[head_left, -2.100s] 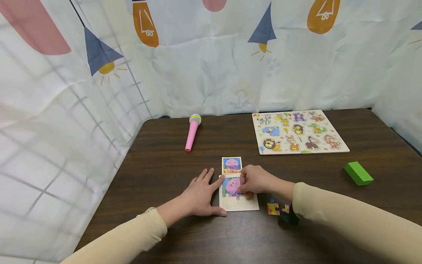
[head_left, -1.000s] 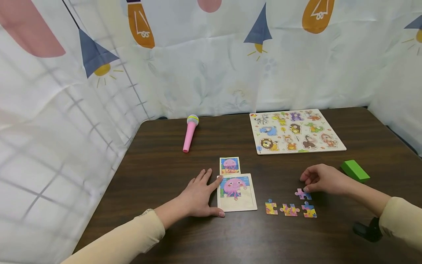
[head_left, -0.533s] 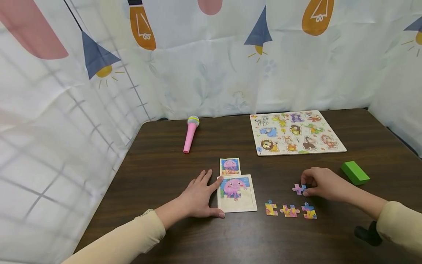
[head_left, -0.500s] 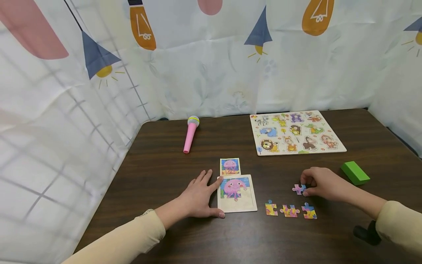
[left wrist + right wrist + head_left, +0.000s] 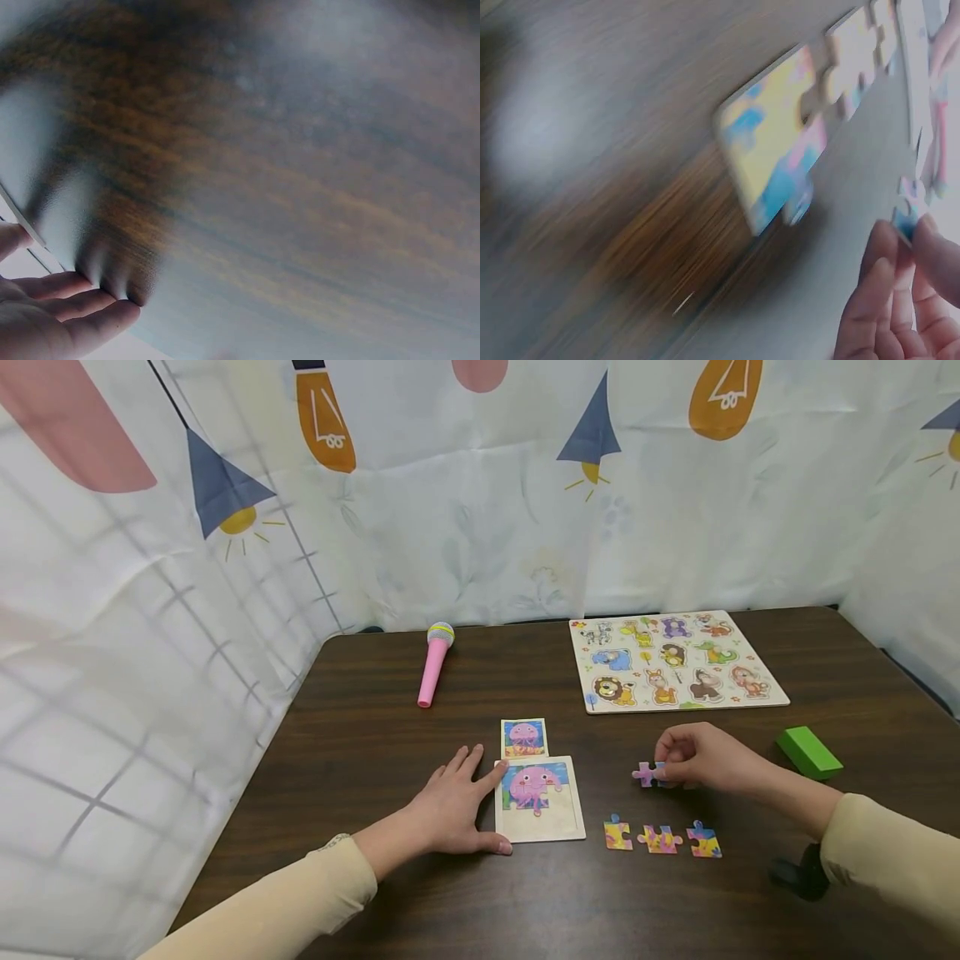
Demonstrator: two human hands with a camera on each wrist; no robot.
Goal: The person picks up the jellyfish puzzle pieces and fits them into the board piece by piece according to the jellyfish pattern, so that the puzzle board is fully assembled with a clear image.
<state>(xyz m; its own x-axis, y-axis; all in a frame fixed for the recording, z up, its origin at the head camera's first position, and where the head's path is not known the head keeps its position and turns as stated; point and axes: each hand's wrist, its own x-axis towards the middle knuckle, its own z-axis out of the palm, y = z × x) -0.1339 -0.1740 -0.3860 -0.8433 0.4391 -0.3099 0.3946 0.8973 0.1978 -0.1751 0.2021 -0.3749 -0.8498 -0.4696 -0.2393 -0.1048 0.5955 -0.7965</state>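
My right hand [image 5: 708, 760] pinches a pink and blue jigsaw piece [image 5: 644, 774] between thumb and fingers, to the right of the puzzle tray. In the right wrist view the same jigsaw piece [image 5: 907, 217] shows at the fingertips. With fingers spread, my left hand [image 5: 459, 802] rests at the left edge of the small puzzle tray [image 5: 562, 827], partly touching it. Joined pieces of a pink jellyfish [image 5: 531, 783] fill the tray's upper and left part; its lower part shows bare board. A jellyfish picture card [image 5: 523, 737] lies just behind the tray.
Three loose jigsaw pieces [image 5: 660, 839] lie in a row right of the tray. A green block [image 5: 810, 753] sits farther right. Behind are an animal puzzle board [image 5: 682, 662] and a pink toy microphone [image 5: 432, 668]. A patterned curtain [image 5: 480, 543] hangs beyond the dark table.
My right hand left the tray, reached the loose pieces at the right and took up the pink and blue jigsaw piece. It has since moved left with it. The left hand stayed in place.
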